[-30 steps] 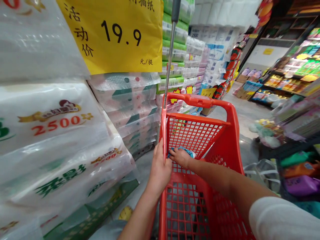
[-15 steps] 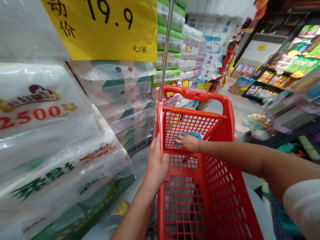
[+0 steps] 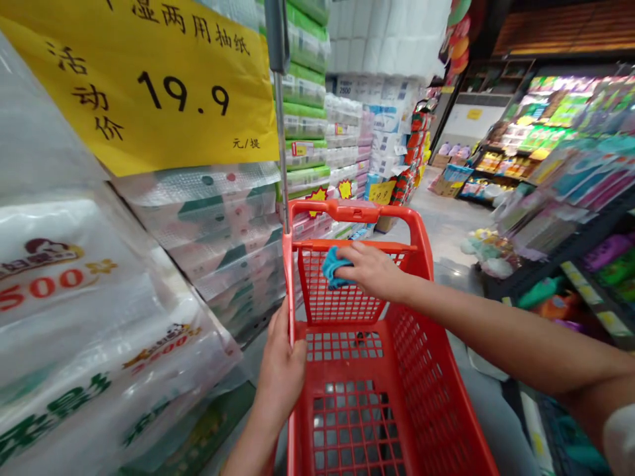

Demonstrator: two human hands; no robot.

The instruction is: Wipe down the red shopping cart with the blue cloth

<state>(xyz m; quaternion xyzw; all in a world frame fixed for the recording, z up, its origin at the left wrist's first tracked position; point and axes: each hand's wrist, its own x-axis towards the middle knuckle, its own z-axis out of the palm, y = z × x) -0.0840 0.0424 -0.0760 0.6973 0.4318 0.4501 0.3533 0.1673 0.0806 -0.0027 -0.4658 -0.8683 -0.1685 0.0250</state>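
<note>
- Right hand [image 3: 372, 268] has moved up the far mesh wall to the top crossbar, and the blue cloth [image 3: 333, 268] now sits further left, towards the far left corner.
- Left hand [image 3: 280, 370], lower centre of the frame: wrapped closed around the left rim [image 3: 288, 297] of the red plastic shopping cart [image 3: 421, 370], fingers upright.
- Right hand: fingers [image 3: 352, 254] part-extended, slightly curled, lying over the cloth and pressing it on the mesh just below the far crossbar [image 3: 307, 244]. Can't tell if it's actually pinched.
- Cloth: directly under and left of the fingertips, touching the mesh. Crumpled, teal-blue, soft fabric, bunched into a small wad.
- White sleeve [image 3: 620, 443] at lower right edge, on the right arm.
- Steel pole [image 3: 279, 145] rises from the cart's far left corner.
- Left side: plastic-wrapped tissue packs [image 3: 54, 317] stacked beside the cart, with a yellow price sign [image 3: 149, 86] reading 19.9 at upper left.
- Further on: green-banded tissue packs [image 3: 302, 119] stacked high, upper centre.
- Right side: merchandise shelves [image 3: 546, 132], with plush toys [image 3: 486, 254] low on the display, beside the aisle.
</note>
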